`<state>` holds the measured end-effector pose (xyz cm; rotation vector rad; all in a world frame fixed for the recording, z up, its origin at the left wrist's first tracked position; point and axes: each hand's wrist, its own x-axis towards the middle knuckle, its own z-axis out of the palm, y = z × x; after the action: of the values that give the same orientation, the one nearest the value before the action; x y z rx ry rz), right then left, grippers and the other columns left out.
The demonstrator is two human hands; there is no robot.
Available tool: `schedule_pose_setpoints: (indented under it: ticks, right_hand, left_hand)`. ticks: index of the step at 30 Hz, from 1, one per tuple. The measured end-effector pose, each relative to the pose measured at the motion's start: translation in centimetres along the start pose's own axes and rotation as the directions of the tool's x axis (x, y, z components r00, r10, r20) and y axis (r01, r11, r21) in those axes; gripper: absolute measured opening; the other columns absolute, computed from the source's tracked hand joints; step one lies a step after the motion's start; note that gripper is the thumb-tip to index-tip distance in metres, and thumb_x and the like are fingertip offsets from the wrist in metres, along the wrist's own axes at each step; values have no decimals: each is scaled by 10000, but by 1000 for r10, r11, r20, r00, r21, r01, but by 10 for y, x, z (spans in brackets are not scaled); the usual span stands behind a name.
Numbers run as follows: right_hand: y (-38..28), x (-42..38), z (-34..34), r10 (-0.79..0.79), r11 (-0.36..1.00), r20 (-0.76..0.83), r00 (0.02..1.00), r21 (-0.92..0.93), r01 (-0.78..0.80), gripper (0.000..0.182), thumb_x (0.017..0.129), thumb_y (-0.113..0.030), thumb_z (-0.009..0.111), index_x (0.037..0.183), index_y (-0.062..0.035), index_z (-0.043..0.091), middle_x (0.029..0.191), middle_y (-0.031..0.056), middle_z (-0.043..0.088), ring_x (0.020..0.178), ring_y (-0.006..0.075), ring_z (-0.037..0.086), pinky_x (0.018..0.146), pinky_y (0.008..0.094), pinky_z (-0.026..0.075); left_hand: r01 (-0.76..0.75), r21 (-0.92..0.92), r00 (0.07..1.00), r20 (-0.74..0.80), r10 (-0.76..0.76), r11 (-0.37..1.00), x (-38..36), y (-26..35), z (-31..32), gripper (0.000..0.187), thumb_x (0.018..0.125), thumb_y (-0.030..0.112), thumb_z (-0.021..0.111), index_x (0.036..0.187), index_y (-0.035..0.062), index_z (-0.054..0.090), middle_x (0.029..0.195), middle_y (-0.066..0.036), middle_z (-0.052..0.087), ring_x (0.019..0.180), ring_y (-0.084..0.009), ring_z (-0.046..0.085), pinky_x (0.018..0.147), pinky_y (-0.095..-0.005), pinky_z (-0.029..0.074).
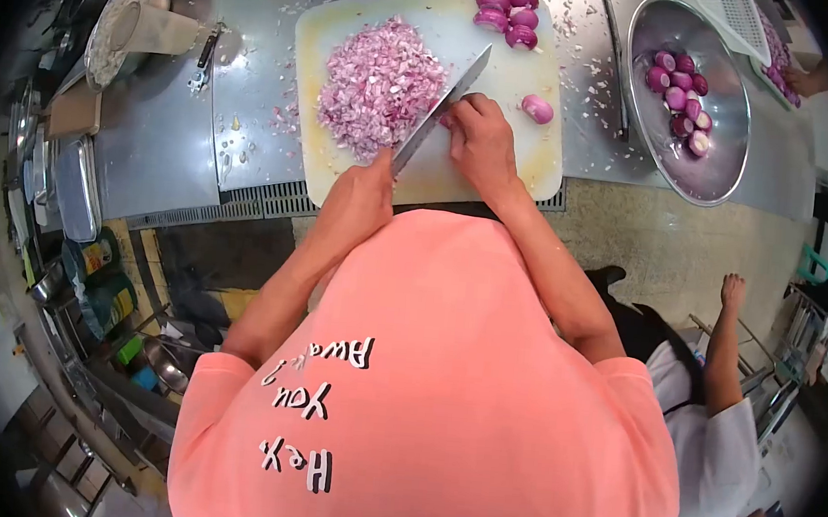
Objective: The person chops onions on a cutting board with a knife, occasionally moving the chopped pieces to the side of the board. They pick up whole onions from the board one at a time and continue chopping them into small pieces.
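My left hand is closed around the handle of a kitchen knife. Its broad blade slants up and to the right across the white cutting board, beside a heap of chopped red onion. On the blade's right side, my right hand has its fingers bent against a piece of red onion, mostly hidden by the fingertips. One peeled red onion lies to the right of that hand. Several more peeled onions are grouped at the board's far right corner.
Right of the board, a steel bowl holds several peeled onions. A long dark rod-like tool lies between them. At left are a container and a small knife. Another person is at lower right; a hand shows at far right.
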<state>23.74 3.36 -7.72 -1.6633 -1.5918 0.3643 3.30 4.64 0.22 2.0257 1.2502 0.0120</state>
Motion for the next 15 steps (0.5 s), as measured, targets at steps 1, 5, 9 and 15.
schedule_pose_setpoints:
  ticks: [1,5,9,15]
  right_hand:
    - [2,1,-1,1,1000,-3,1000,-6,-1,96,769,19,620,855,-23,622,868,133,577,840,340,575,721,432,496]
    - [4,0,3,-24,999,-51,998,45,27,90,767,28,625,846,-14,615,858,134,580,832,344,575,722,430,493]
    - [7,-5,2,-18,998,-64,998,66,22,88,767,34,626,844,-8,614,848,136,584,840,346,581,730,422,493]
    - [9,-7,2,-13,998,-61,998,52,16,79,776,18,642,848,-13,636,879,133,609,831,341,592,723,416,501]
  left_hand:
    - [-39,10,999,-7,39,999,3,0,-1,255,892,48,528,1129,-45,506,707,-314,598,714,-500,604,651,-561,439]
    - [-44,-17,998,-50,43,999,-6,6,-1,204,846,-11,503,1044,-59,500,677,-306,582,655,-490,592,599,-549,434]
    - [-13,-4,1000,28,13,1000,-4,11,-5,302,887,34,530,1176,-47,492,704,-306,599,710,-494,604,646,-563,438]
    - [-17,-23,1000,14,17,1000,2,4,-3,291,893,47,536,1168,-40,502,690,-298,594,710,-485,606,648,-548,438]
